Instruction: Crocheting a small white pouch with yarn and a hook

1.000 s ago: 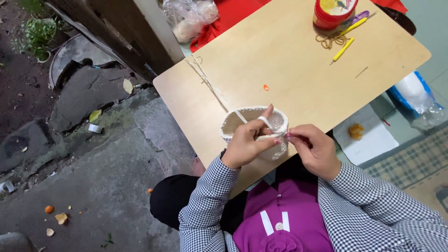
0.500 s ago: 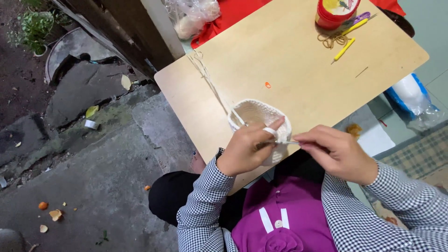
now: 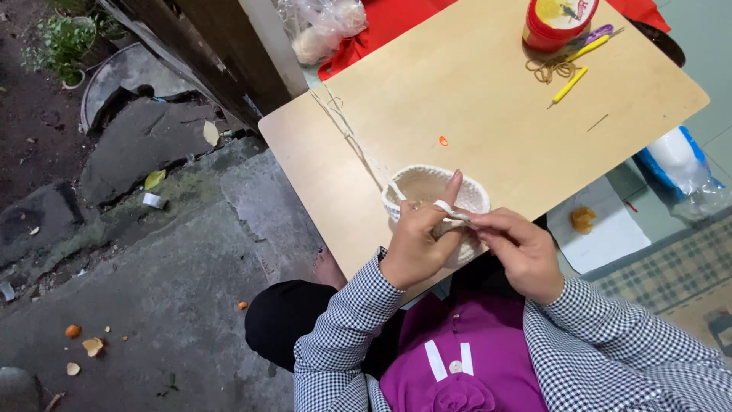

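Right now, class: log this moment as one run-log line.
left hand: grips cream crocheted basket | right hand: pinches cord at rim | cord: trails across wooden table

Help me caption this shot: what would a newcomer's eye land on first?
Both hands meet at the table's near edge: the left hand holds a small cream crocheted basket, the right hand pinches its cord beside it. At the wooden table's far corner stand a red tub and yellow hooks.
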